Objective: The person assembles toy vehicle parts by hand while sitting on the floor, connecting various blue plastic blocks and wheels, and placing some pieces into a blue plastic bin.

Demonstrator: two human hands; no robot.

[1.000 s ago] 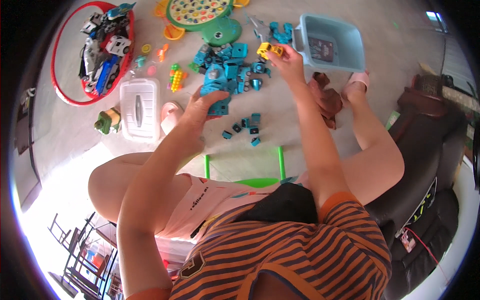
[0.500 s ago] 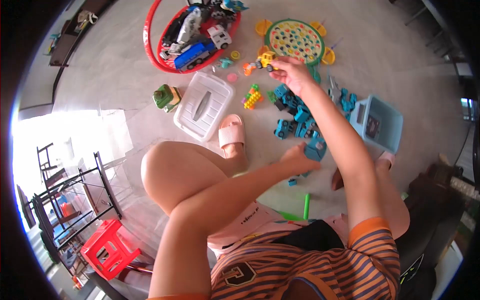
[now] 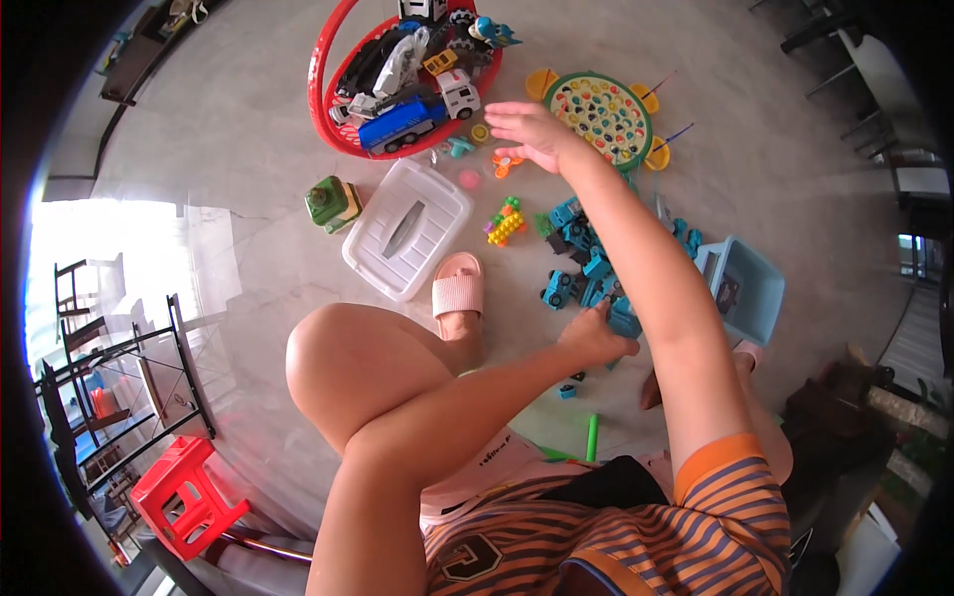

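Red marks the basket, just left of and beyond the right hand, which is wide, fingers spread, seemingly bare. The tub sits well to its right, nearer the body; the game is just right of it. Beyond the left hand, itself narrow around a blue piece, parts lie heaped. Left of the right fingertips is the truck, then farther off, in the basket, the car. Best, I judge: right fingers clear of truck and game, left grip light but steady.
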